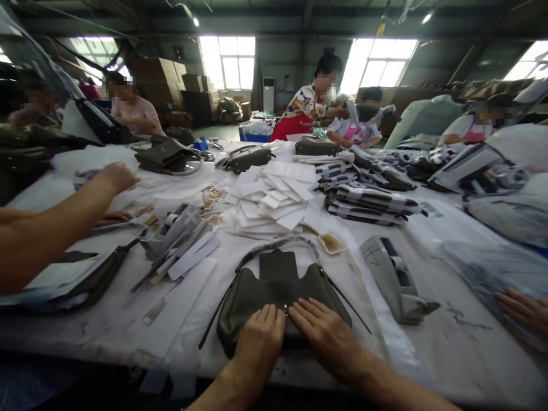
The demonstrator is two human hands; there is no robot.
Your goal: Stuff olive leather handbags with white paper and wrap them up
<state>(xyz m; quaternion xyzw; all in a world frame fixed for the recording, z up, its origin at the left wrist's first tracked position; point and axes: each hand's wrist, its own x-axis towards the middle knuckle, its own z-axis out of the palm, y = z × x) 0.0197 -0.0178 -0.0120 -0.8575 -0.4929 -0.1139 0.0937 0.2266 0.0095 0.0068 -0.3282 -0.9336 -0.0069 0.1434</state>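
An olive-green leather handbag [274, 285] lies flat on the white-covered table [428, 354] right in front of me, its wrapped handle arching away from me. My left hand [258, 338] rests on the bag's near edge with fingers stretched flat. Beside it, my right hand [327, 334] also lies flat on the bag, fingers apart. Between the two hands sits the bag's small metal clasp [285, 310]. Neither hand holds anything.
A grey tape dispenser [396, 279] stands right of the bag, another [173, 228] to the left. White paper sheets [278, 197] are piled beyond. A co-worker's arm [55, 222] reaches in from the left; another person's hand [524, 311] lies at far right. More bags and workers fill the far side.
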